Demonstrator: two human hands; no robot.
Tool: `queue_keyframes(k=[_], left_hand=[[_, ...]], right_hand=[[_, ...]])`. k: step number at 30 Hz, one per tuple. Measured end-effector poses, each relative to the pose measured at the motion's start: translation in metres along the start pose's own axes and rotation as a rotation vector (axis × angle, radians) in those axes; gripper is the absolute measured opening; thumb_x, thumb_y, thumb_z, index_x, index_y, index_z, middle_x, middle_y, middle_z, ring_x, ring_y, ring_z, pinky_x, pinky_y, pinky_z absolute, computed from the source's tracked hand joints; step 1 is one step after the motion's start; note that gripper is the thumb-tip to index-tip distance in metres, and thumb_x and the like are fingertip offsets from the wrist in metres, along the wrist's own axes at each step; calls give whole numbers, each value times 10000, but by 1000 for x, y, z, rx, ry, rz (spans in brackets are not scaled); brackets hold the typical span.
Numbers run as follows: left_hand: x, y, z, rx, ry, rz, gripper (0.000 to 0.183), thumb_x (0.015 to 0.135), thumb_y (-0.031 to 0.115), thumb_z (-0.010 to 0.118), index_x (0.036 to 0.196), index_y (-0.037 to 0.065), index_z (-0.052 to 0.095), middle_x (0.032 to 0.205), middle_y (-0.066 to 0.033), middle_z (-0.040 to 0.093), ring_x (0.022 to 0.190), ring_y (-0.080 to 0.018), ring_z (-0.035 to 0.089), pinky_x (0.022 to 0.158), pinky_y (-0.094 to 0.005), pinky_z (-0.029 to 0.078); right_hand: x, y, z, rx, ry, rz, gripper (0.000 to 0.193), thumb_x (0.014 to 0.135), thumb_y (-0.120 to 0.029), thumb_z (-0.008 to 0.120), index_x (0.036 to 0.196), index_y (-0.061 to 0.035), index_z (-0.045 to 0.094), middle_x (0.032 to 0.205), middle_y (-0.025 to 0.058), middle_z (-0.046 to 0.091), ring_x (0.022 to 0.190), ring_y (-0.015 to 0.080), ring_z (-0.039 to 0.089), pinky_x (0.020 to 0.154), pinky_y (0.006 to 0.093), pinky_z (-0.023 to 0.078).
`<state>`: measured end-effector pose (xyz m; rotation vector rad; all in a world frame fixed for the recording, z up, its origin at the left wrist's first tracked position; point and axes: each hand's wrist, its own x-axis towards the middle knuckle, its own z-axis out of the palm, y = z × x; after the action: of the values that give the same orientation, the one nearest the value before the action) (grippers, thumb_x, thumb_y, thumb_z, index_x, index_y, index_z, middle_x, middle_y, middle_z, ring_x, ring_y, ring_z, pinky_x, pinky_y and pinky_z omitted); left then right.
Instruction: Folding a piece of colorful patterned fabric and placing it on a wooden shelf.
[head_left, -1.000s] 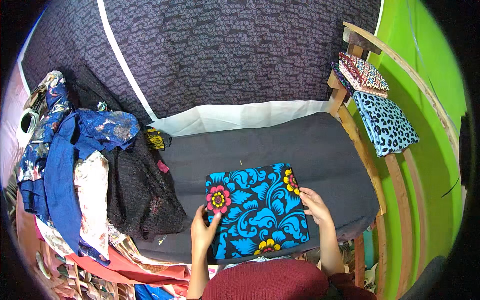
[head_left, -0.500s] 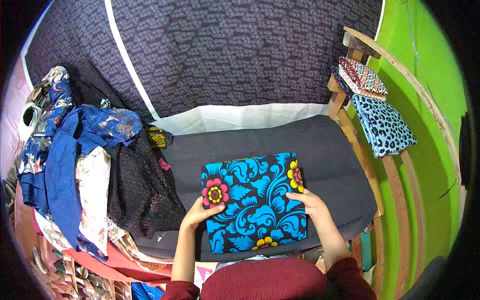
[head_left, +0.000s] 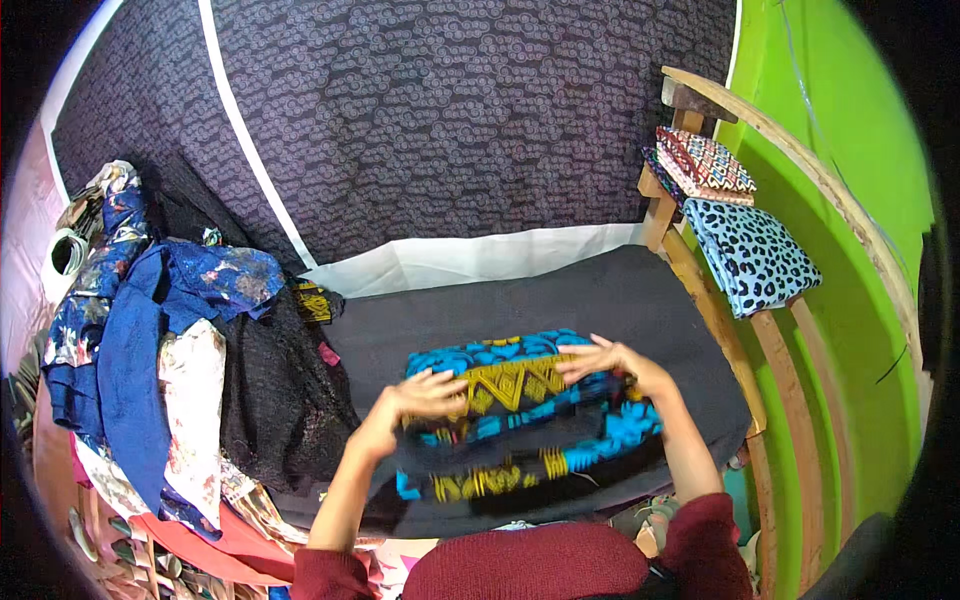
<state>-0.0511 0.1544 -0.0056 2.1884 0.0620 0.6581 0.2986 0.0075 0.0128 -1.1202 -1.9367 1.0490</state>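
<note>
A patterned cloth point(head_left: 512, 385) in blue, black and yellow lies partly folded on the dark-covered board in front of me. A band of yellow diamond motifs shows across its upper part. Its near side is loose and smeared by motion. My left hand point(head_left: 428, 397) rests on the left end of the yellow band, fingers stretched out. Across from it, my right hand point(head_left: 605, 366) lies on the right end with fingers spread. Both hands are open, palms down on the fabric, and what lies beneath them is hidden.
The dark padded board point(head_left: 560, 290) spans the middle. Heaped garments point(head_left: 140, 360) and black lace point(head_left: 275, 400) cover its left side. At the right, a leopard-print folded cloth point(head_left: 755, 255) and patterned folded cloths point(head_left: 705, 165) sit on a wooden rack point(head_left: 780, 370) beside a green wall point(head_left: 850, 110).
The cloth was a flat folded square held at both sides, with a blue floral face up. Now it is partly opened, its yellow band shows, and both hands have moved onto its top, fingers outstretched.
</note>
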Motion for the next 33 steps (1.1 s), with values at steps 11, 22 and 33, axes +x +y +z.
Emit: queue_keyframes(k=[11, 22, 33], left_hand=[[-72, 4, 76, 156, -282, -319, 471, 676, 134, 572, 1144, 157, 620, 1266, -67, 526, 1276, -264, 380, 1071, -494, 201], [-56, -15, 82, -195, 458, -969, 449, 932, 359, 466, 754, -37, 583, 678, 6, 558, 666, -68, 471, 590, -267, 414], [-50, -31, 92, -45, 701, -923, 252, 871, 231, 539, 941, -9, 563, 727, -45, 591, 702, -99, 523, 649, -262, 439]], right_hand=[[-56, 17, 87, -418, -114, 259, 725, 544, 49, 663, 1200, -247, 571, 1271, -63, 525, 1307, 216, 334, 1065, 606, -11], [-42, 51, 96, -108, 625, 600, 408, 858, -351, 550, 691, 21, 561, 631, 129, 592, 626, 287, 567, 633, 386, 414], [-10, 36, 108, -247, 1019, 633, 406, 750, -393, 668, 780, 1, 576, 650, 132, 598, 617, 258, 585, 565, 375, 430]])
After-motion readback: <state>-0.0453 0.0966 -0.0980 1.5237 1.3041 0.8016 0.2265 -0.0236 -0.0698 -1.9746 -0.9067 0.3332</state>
